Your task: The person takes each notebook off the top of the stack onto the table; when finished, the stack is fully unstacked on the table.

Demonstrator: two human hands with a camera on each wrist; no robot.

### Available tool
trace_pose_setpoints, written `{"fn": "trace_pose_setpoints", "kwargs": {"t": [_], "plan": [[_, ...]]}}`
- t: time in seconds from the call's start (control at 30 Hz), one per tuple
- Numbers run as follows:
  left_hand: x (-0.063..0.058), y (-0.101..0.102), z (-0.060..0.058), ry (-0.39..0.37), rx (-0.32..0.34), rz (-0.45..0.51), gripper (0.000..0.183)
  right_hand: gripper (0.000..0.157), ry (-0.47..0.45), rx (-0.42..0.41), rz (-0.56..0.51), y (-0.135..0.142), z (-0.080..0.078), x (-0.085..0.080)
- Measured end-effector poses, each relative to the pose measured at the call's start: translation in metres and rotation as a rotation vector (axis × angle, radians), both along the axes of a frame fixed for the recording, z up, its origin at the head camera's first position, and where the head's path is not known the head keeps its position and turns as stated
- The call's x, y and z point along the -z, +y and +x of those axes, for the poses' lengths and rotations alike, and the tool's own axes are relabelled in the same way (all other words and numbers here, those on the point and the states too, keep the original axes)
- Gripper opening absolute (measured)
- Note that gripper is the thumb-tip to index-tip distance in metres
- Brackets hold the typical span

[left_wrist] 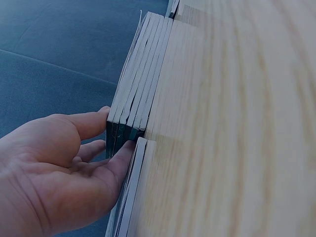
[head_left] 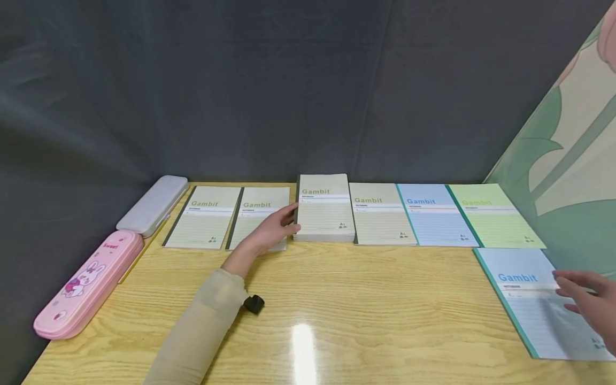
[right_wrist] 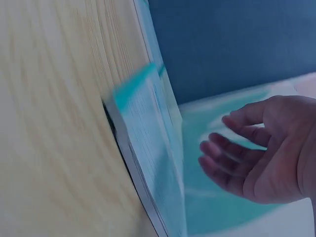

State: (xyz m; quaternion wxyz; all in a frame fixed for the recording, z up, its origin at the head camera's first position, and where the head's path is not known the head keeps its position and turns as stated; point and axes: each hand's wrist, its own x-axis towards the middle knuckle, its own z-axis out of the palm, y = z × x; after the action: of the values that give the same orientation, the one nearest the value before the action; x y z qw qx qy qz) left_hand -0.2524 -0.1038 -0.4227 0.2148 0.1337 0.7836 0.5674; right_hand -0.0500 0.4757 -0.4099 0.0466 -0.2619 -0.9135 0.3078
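A thick stack of beige Gambit notebooks [head_left: 323, 211] with dark spines lies at the table's back edge. My left hand [head_left: 273, 229] touches the stack's spine side with thumb and fingers spread along it. The left wrist view shows the fingertips against the spine end of the layered notebooks [left_wrist: 138, 74]. Beneath this hand, a single beige notebook [head_left: 250, 214] is partly covered. My right hand [head_left: 589, 302] hovers at the right over a blue notebook [head_left: 524, 315], fingers loosely bent with nothing in them; in the right wrist view it stands apart from the notebook's surface.
Another beige notebook [head_left: 204, 219] lies at the far left of the row. Right of the stack lie beige [head_left: 385, 219], blue [head_left: 440, 222] and green [head_left: 498, 222] notebooks. A pink pencil case [head_left: 89, 286] and a whitish case [head_left: 154, 206] line the left edge. Dark cloth [head_left: 289, 91] hangs behind.
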Motion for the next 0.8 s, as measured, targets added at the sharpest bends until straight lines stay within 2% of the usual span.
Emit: {"fn": "trace_pose_setpoints", "kwargs": {"t": [0.1, 0.17, 0.47, 0.6, 0.8], "plan": [[-0.001, 0.000, 0.001, -0.001, 0.006, 0.004, 0.069, 0.051, 0.006, -0.088, -0.074, -0.033, -0.011, -0.018], [-0.002, 0.000, 0.001, -0.003, 0.008, 0.005, 0.069, 0.051, 0.018, -0.149, -0.081, -0.049, -0.019, -0.021], [-0.002, -0.001, 0.002, 0.000, 0.001, 0.013, 0.069, 0.047, 0.131, -0.446, -0.305, -0.118, -0.062, -0.008], [-0.002, -0.001, 0.001, -0.001, 0.006, 0.015, 0.070, 0.044, 0.122, -0.499, -0.372, -0.151, -0.081, -0.005], [-0.001, 0.000, 0.001, -0.019, -0.012, 0.019, 0.070, 0.038, 0.118, -0.528, -0.517, -0.191, -0.106, -0.005]]}}
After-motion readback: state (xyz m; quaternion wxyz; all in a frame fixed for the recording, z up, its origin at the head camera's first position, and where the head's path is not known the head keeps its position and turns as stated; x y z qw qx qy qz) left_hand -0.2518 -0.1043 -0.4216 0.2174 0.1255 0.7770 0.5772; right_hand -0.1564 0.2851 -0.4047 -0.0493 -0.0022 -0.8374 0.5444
